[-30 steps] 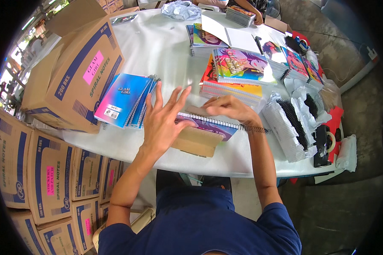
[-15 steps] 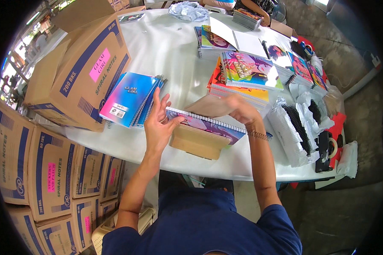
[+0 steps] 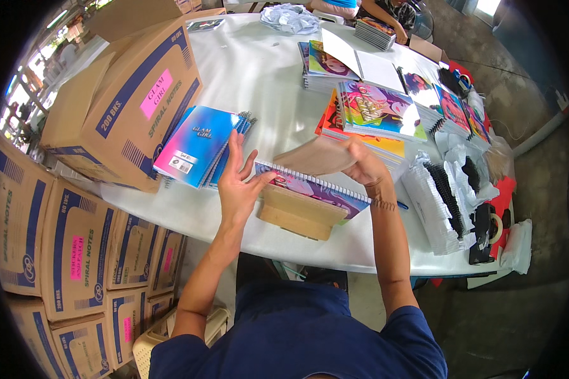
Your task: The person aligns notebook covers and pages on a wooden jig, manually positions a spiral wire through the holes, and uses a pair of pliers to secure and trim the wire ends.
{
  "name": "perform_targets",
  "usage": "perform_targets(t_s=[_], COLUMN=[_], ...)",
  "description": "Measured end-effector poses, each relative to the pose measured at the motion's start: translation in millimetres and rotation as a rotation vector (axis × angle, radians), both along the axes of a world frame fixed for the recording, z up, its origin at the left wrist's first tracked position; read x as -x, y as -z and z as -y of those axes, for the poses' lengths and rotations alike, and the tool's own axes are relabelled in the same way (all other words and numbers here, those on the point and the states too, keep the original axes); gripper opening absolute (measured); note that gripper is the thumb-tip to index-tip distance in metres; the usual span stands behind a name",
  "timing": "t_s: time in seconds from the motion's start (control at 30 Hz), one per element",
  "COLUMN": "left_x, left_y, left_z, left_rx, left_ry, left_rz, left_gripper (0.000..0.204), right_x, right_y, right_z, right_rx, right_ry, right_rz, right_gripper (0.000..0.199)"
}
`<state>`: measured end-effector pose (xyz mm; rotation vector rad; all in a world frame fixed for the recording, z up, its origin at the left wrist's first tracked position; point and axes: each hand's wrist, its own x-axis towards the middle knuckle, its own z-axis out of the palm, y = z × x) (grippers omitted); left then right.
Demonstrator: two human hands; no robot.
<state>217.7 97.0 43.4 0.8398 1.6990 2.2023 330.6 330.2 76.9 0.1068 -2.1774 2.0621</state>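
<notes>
A spiral notebook with a purple cover (image 3: 316, 189) lies in front of me on top of a brown cardboard sheet (image 3: 297, 213). My left hand (image 3: 239, 183) presses its left end with fingers spread. My right hand (image 3: 363, 165) holds a brown cardboard sheet (image 3: 315, 158) lifted above the notebook's far edge. A stack of blue and pink spiral notebooks (image 3: 199, 146) lies just left of my left hand.
A big open carton (image 3: 123, 101) stands on the white table (image 3: 259, 69) at the left. Stacks of colourful notebooks (image 3: 376, 117) lie beyond my right hand. Bags of black spiral bindings (image 3: 446, 196) and a tape roll (image 3: 490, 227) sit at the right. Cartons (image 3: 63, 252) are stacked on the floor; other people work at the far end.
My right hand has lifted a brown cardboard sheet off the notebook and raised it. My left hand has slid left to the notebook's end.
</notes>
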Motion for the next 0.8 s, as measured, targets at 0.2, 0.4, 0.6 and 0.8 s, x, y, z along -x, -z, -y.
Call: perform_targets(t_s=[0.2,0.4,0.6,0.8], left_x=[0.0,17.6,39.3,46.4], left_y=[-1.9,2.0,-1.6,-95.7], left_z=[0.0,3.1,-12.9,13.8], left_rx=[-0.002,0.079,0.026,-0.085], left_ry=[0.000,0.212,0.713,0.267], left_rz=[0.000,0.044,-0.010,-0.197], left_gripper=[0.106,0.096,0.083,0.059], right_x=[18.3,27.2,-13.7,-96.1], right_y=[-11.0,-7.9,55.6,71.7], right_z=[15.5,11.2,0.4,-11.5], right_rx=[-0.139,-0.687,-1.059,-1.201], right_ry=[0.033,0.065,0.178,0.538], right_rz=[0.103,0.202,-0.027,0.151], right_gripper=[0.054,0.045,0.030,0.060])
